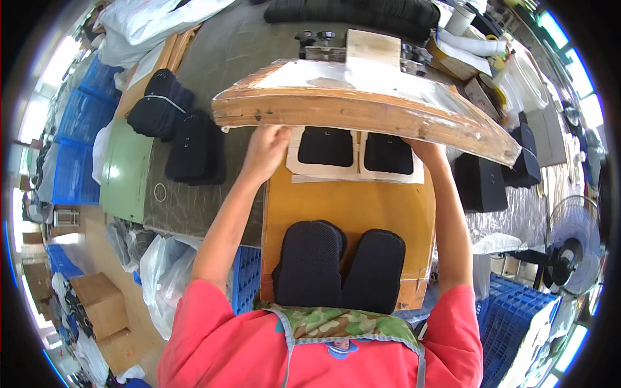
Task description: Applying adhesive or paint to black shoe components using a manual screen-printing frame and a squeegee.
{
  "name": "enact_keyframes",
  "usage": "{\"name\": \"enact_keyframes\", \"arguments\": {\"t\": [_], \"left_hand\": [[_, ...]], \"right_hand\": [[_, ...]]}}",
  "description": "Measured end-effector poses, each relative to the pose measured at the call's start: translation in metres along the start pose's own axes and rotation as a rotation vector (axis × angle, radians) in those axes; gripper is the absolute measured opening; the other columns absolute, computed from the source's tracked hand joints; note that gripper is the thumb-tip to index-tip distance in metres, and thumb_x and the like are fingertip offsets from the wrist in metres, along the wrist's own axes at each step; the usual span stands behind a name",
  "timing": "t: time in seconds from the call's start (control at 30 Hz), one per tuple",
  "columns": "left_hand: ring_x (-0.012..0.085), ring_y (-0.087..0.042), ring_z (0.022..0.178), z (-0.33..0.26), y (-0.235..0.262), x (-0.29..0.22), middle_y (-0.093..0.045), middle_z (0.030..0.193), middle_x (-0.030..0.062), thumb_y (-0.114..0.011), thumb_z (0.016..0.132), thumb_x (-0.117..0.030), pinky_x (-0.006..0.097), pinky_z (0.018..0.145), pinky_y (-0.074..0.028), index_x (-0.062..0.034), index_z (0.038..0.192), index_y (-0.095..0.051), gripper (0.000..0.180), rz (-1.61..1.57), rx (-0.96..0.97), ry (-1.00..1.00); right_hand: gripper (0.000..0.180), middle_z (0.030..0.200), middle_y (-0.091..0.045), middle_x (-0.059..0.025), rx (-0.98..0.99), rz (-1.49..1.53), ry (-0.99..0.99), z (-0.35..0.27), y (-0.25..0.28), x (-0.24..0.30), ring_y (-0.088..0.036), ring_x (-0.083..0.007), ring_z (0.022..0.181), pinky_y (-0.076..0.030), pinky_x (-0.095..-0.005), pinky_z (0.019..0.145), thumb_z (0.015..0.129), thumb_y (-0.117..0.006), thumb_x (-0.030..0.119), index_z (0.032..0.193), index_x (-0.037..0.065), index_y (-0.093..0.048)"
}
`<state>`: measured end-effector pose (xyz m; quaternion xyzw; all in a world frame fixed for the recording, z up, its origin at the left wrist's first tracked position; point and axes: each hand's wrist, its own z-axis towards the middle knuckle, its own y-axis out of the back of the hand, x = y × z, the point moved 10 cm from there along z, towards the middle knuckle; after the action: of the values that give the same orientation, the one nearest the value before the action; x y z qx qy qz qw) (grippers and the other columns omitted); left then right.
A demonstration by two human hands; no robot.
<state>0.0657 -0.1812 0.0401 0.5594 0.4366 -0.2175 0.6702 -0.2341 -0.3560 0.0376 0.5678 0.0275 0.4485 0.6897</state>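
While the wooden frame (362,110) is tilted above black pieces (326,148) inside a white template (323,171), alignment seems in hand, with even control called for; whether anything is clamped by left hand (266,152) or right hand (431,152) cannot be told

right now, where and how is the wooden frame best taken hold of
Probably by the near rail of the wooden frame, coming from the near side, one hand toward each end, fingers underneath. That rail is long, thick and raised above the yellow-brown board, while metal fittings and a wood block crowd the far edge.
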Motion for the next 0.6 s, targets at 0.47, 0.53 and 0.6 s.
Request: {"name": "enact_keyframes", "arguments": {"t": [0.47,0.53,0.6], "left_hand": [[0.0399,-0.054,0.114,0.032,-0.056,-0.036,-0.062,0.117,0.0219,-0.056,0.091,-0.006,0.049,0.097,-0.04,-0.001,0.115,-0.062,0.026,0.657,-0.092,-0.347],[0.0341,-0.057,0.11,0.027,-0.048,-0.04,-0.064,0.111,0.0199,-0.057,0.092,-0.008,0.044,0.096,-0.042,-0.0007,0.115,-0.062,0.024,0.609,-0.11,-0.36],[0.0251,-0.057,0.104,0.018,-0.027,-0.025,-0.063,0.107,0.0141,-0.058,0.092,-0.008,0.037,0.094,-0.042,-0.0002,0.116,-0.059,0.025,0.092,-0.055,-0.185]], "right_hand": [[0.033,0.098,-0.062,-0.0003,-0.277,0.466,-0.513,-0.113,0.235,-0.102,-0.057,-0.0074,0.092,-0.047,-0.0234,0.082,0.09,-0.062,0.005,0.123,0.007,-0.064],[0.033,0.098,-0.062,0.0,-0.223,0.333,-0.599,-0.118,0.228,-0.136,-0.057,-0.0075,0.092,-0.047,-0.0227,0.082,0.09,-0.062,0.003,0.122,0.006,-0.064],[0.033,0.101,-0.066,-0.0044,-0.129,0.291,-0.535,-0.118,0.213,-0.149,-0.061,-0.0121,0.095,-0.048,-0.0267,0.087,0.089,-0.062,0.003,0.122,0.006,-0.064]]}}
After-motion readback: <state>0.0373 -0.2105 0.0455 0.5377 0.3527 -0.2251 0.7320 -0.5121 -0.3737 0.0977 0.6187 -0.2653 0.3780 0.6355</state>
